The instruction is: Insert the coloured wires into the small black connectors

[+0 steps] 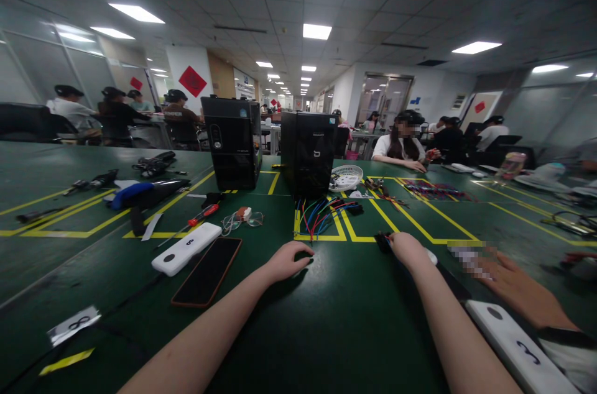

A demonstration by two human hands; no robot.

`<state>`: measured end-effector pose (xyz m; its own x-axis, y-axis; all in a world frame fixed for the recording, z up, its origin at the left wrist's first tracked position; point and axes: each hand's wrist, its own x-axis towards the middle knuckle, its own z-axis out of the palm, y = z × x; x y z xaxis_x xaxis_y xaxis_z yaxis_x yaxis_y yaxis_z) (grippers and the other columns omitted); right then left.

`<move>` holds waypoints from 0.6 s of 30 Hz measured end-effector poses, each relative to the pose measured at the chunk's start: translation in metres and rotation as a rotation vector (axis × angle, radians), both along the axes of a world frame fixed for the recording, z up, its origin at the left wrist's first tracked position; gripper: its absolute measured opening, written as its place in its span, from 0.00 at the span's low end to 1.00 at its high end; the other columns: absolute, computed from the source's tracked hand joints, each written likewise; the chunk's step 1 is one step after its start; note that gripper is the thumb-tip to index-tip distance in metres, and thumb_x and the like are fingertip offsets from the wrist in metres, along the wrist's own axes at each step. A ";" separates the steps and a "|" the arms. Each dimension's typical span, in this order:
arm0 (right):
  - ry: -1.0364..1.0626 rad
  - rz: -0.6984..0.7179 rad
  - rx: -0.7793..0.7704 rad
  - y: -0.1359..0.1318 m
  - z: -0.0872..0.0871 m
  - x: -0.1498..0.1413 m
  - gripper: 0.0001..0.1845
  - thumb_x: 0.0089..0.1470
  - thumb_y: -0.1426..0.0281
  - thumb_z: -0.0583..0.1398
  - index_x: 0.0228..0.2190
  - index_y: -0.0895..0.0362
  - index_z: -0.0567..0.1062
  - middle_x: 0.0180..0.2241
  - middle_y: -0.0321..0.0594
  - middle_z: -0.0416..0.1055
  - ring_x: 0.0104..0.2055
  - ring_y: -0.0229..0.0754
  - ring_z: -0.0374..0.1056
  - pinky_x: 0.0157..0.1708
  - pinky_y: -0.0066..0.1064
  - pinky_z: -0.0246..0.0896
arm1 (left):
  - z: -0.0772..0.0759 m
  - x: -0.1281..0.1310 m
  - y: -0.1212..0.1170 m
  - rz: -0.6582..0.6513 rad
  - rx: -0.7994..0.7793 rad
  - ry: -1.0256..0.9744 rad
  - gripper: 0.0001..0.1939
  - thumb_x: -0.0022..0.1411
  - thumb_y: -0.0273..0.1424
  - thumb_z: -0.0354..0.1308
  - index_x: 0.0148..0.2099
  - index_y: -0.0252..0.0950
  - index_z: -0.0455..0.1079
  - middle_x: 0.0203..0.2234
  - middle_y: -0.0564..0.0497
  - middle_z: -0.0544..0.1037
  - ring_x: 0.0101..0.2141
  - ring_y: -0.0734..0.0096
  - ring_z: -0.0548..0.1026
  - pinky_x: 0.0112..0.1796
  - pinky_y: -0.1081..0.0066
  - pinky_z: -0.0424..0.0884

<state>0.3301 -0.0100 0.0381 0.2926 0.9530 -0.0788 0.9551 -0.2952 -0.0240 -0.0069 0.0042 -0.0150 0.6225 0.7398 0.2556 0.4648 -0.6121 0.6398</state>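
Observation:
My left hand (290, 261) rests on the green table with its fingers curved and the thumb apart, holding nothing. In front of it lies a spread of coloured wires (318, 215) in red, blue and green, with black ends. My right hand (411, 252) is closed on a small black piece with wires (384, 242), low over the table; its exact kind is unclear. Partly hidden behind that wrist are a white rounded object (431, 256) and something flat and black (450, 282). A phone (208, 272) lies left of my left hand.
Two black computer cases (232, 158) (308, 161) stand ahead. A white basket (346, 178), red screwdriver (203, 215), white power banks (187, 249) (517, 344) and tools (144, 193) lie around. Another person's hand (522, 285) is close at right. Someone (405, 139) sits across the table.

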 end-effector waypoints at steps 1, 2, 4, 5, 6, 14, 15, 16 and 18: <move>-0.001 -0.010 -0.002 0.001 -0.001 0.000 0.15 0.53 0.75 0.51 0.34 0.62 0.77 0.36 0.52 0.75 0.38 0.46 0.71 0.34 0.30 0.60 | 0.000 0.000 0.000 -0.002 0.002 -0.001 0.11 0.60 0.32 0.54 0.44 0.38 0.72 0.43 0.49 0.75 0.45 0.65 0.70 0.49 0.66 0.63; 0.000 -0.016 -0.005 0.001 -0.002 0.000 0.15 0.53 0.75 0.51 0.34 0.62 0.77 0.36 0.52 0.75 0.38 0.46 0.71 0.35 0.31 0.61 | 0.001 0.000 0.000 -0.002 0.003 -0.002 0.11 0.60 0.32 0.54 0.44 0.38 0.72 0.43 0.49 0.75 0.45 0.65 0.70 0.49 0.67 0.64; 0.008 -0.010 -0.001 0.001 -0.004 0.003 0.15 0.54 0.74 0.51 0.35 0.61 0.78 0.36 0.51 0.75 0.38 0.46 0.71 0.35 0.30 0.61 | 0.001 0.000 0.000 -0.004 0.004 -0.002 0.11 0.60 0.32 0.54 0.44 0.38 0.72 0.42 0.49 0.75 0.45 0.65 0.70 0.49 0.67 0.64; 0.010 -0.007 0.005 0.001 -0.004 0.004 0.16 0.54 0.74 0.51 0.35 0.60 0.78 0.36 0.51 0.75 0.39 0.46 0.71 0.36 0.30 0.61 | 0.001 0.000 0.000 -0.005 0.005 -0.002 0.11 0.60 0.32 0.54 0.44 0.38 0.72 0.42 0.49 0.75 0.45 0.65 0.70 0.49 0.67 0.64; 0.008 -0.010 0.022 0.000 -0.004 0.007 0.16 0.55 0.74 0.50 0.37 0.60 0.77 0.37 0.51 0.75 0.40 0.46 0.71 0.37 0.30 0.61 | 0.000 0.000 0.000 -0.004 0.006 -0.003 0.11 0.60 0.32 0.54 0.44 0.38 0.72 0.42 0.49 0.75 0.45 0.65 0.70 0.49 0.67 0.64; -0.028 -0.062 0.267 -0.004 -0.003 0.022 0.23 0.58 0.69 0.44 0.51 0.57 0.70 0.45 0.49 0.72 0.45 0.47 0.69 0.40 0.32 0.61 | 0.000 0.000 0.000 -0.008 0.000 -0.002 0.11 0.60 0.32 0.54 0.44 0.38 0.72 0.43 0.49 0.75 0.46 0.65 0.70 0.49 0.67 0.63; -0.025 -0.055 0.256 -0.004 -0.002 0.022 0.24 0.58 0.68 0.44 0.50 0.56 0.71 0.44 0.48 0.73 0.45 0.47 0.69 0.40 0.32 0.61 | 0.000 0.000 0.000 -0.007 -0.001 -0.001 0.11 0.60 0.32 0.54 0.45 0.38 0.72 0.43 0.49 0.75 0.46 0.65 0.70 0.49 0.67 0.63; -0.027 -0.053 0.252 -0.004 -0.002 0.020 0.23 0.58 0.68 0.44 0.49 0.56 0.71 0.44 0.48 0.73 0.45 0.47 0.69 0.39 0.32 0.61 | 0.000 -0.001 0.000 -0.007 -0.004 -0.001 0.11 0.60 0.33 0.54 0.45 0.38 0.72 0.43 0.49 0.75 0.46 0.64 0.70 0.49 0.67 0.63; -0.037 -0.054 0.248 -0.004 -0.002 0.018 0.23 0.57 0.70 0.45 0.49 0.56 0.72 0.43 0.47 0.73 0.44 0.47 0.69 0.38 0.32 0.61 | 0.000 -0.001 0.001 -0.005 -0.008 -0.001 0.12 0.60 0.33 0.54 0.45 0.38 0.72 0.43 0.49 0.75 0.46 0.64 0.70 0.49 0.66 0.63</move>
<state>0.3478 -0.0143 0.0358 0.3418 0.9248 0.1672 0.9398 -0.3350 -0.0677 -0.0075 0.0047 -0.0153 0.6256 0.7389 0.2501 0.4613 -0.6090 0.6452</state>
